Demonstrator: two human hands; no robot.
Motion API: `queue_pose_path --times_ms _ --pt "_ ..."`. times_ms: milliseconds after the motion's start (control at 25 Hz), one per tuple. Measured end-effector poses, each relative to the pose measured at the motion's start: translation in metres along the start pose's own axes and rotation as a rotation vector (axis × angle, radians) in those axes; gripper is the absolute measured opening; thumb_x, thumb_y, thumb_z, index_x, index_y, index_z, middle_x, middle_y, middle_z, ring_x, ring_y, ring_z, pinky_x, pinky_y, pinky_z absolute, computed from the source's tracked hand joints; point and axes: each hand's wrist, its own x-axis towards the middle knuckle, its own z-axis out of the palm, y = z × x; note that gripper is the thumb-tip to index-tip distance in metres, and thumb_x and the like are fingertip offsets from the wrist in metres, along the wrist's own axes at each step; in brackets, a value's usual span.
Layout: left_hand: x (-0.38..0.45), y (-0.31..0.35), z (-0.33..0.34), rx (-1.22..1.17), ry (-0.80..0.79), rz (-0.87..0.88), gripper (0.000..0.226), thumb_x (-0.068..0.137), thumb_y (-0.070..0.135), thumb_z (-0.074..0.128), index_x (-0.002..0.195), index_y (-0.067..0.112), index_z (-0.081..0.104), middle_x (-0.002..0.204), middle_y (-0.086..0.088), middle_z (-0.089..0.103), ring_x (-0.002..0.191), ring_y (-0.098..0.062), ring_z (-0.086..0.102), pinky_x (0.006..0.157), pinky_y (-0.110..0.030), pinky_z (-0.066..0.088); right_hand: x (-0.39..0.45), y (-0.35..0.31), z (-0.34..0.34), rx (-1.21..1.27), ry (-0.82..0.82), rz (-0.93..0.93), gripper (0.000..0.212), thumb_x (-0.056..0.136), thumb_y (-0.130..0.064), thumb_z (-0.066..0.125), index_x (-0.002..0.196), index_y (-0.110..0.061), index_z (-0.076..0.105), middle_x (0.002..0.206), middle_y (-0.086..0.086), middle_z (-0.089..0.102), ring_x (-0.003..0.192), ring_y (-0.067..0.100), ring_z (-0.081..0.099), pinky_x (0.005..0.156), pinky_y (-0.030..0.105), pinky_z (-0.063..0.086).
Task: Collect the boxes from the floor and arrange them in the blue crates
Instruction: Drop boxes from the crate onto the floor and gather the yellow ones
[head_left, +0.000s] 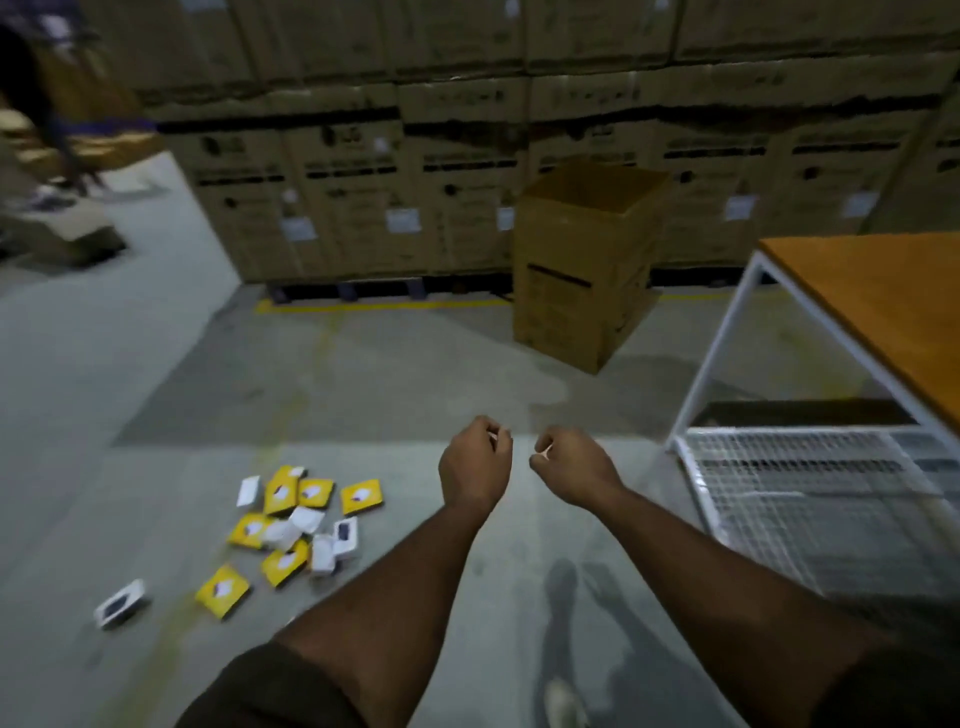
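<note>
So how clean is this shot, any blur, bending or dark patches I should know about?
Head view: wide-angle bending curves the stacked cartons and table frame; motion blur smears the figure at upper left and softens the small boxes on the floor; light is dim, darkest at the edges; the person's shadow falls on the floor; both hands stay fairly sharp.

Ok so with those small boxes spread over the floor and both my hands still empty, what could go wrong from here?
1. The yellow and white boxes lie scattered and overlapping; stepping in carelessly could crush some.
2. One white box sits apart from the pile, so it may get missed.
3. No blue crate is in view, so you may carry handfuls some way; both the left hand and right hand are curled, holding nothing, and an overfull grab could drop boxes.
</note>
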Motion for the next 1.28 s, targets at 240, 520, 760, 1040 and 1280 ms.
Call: queue_pose_path --times_ms 240,520,760,1040,1280 --pt "0.049 -0.091 -0.047 0.044 0.217 -0.287 0.021 0.095 0.039 0.054 0.098 0.021 0.065 0.092 0.002 0.073 0.095 -0.024 0.067 0.076 -0.035 0.050 0.067 -0.077 0.077 -0.025 -0.260 -0.277 0.025 0.086 -0.034 0.059 0.107 -0.021 0.064 0.115 0.003 0.062 0.098 0.022 0.061 0.074 0.027 0.044" --pt "0.051 -0.165 -0.080 0.092 0.361 -0.598 0.020 0.096 0.037 0.054 0.102 0.022 0.065 0.096 0.001 0.074 0.099 -0.023 0.066 0.077 -0.031 0.046 0.113 -0.145 0.141 -0.045 -0.484 -0.515 0.023 0.086 -0.030 0.059 0.105 -0.019 0.065 0.114 0.006 0.059 0.103 0.025 0.060 0.080 0.030 0.045" --pt "0.059 -0.234 -0.096 0.086 0.385 -0.821 0.019 0.093 0.036 0.055 0.100 0.023 0.066 0.098 -0.001 0.074 0.099 -0.025 0.067 0.080 -0.033 0.050 0.137 -0.187 0.205 -0.111 -0.625 -0.580 0.022 0.088 -0.032 0.058 0.107 -0.022 0.063 0.115 0.003 0.063 0.106 0.022 0.059 0.082 0.030 0.046" --pt "0.134 -0.335 -0.134 0.005 0.405 -0.851 0.017 0.094 0.035 0.054 0.097 0.022 0.066 0.092 -0.001 0.073 0.096 -0.024 0.067 0.075 -0.031 0.047 0.187 -0.257 0.287 -0.233 -0.623 -0.556 0.033 0.092 -0.031 0.055 0.122 -0.018 0.055 0.125 0.007 0.053 0.115 0.024 0.055 0.087 0.031 0.045" --pt "0.210 -0.407 -0.162 -0.048 0.254 -0.843 0.018 0.096 0.037 0.054 0.104 0.023 0.063 0.099 0.000 0.074 0.101 -0.022 0.067 0.078 -0.031 0.047 0.241 -0.329 0.338 -0.241 -0.598 -0.478 0.034 0.091 -0.031 0.057 0.122 -0.017 0.051 0.122 0.008 0.051 0.109 0.027 0.057 0.087 0.034 0.046"
